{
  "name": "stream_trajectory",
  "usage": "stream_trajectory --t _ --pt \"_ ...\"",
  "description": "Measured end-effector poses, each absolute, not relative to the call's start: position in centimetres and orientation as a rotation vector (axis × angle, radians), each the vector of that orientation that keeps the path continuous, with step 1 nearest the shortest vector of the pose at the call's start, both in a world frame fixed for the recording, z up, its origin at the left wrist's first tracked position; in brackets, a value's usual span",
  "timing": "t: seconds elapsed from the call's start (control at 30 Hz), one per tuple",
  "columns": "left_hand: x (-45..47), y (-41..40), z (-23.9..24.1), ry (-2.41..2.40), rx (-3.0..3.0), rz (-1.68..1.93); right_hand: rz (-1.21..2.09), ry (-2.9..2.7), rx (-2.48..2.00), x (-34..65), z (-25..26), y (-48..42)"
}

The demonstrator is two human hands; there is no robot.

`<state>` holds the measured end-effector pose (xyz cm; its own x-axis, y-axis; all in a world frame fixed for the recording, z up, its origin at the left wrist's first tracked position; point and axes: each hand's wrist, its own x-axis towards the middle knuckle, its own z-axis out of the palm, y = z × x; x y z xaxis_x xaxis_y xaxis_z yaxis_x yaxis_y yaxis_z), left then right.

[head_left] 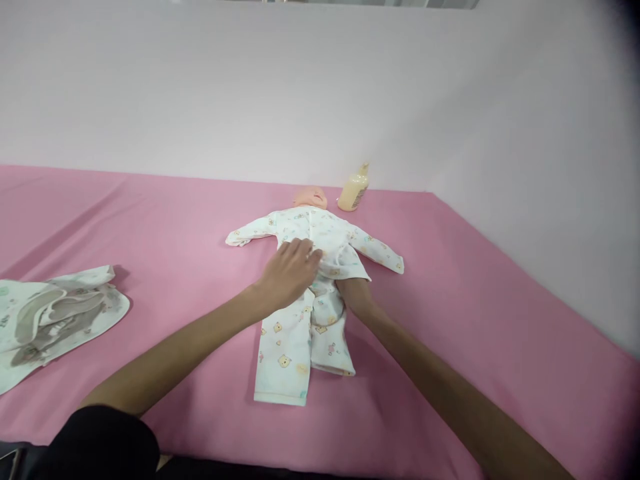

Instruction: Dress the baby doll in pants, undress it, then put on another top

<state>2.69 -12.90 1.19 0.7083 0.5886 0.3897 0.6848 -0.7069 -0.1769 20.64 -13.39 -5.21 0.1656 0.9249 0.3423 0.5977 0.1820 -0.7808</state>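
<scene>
A baby doll (311,197) lies on its back on the pink sheet (150,220), dressed in a white printed top (320,235) and matching trousers (285,347). My left hand (290,270) rests fingers-down on the doll's belly, at the lower hem of the top. My right hand (353,290) is tucked under the hem of the top on the doll's right-hand side, so its fingers are hidden by the cloth. Both doll sleeves are spread out sideways.
A cream-coloured bottle (354,189) stands tilted against the wall just right of the doll's head. A crumpled white and grey printed cloth (50,317) lies at the left. The white wall runs along the back and right.
</scene>
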Motion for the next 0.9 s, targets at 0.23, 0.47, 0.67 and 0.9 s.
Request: stream_trajectory --t 0.23,0.47,0.67,0.9 --pt "0.1 -12.9 1.2 -1.506 -2.566 -0.394 0.179 -1.956 -1.683 17.6 -2.1 -17.3" --pt "-0.4 -11.8 3.9 -1.659 -2.659 -0.734 -0.091 -2.1 -1.504 16.1 -0.8 -16.5" --pt "0.2 -12.0 4.6 -1.565 -2.687 -1.055 0.069 -2.077 -1.312 15.1 0.9 -13.7" --pt "0.5 -12.6 4.0 -1.52 -2.642 -0.898 0.115 -2.486 -1.347 14.8 2.0 -8.7"
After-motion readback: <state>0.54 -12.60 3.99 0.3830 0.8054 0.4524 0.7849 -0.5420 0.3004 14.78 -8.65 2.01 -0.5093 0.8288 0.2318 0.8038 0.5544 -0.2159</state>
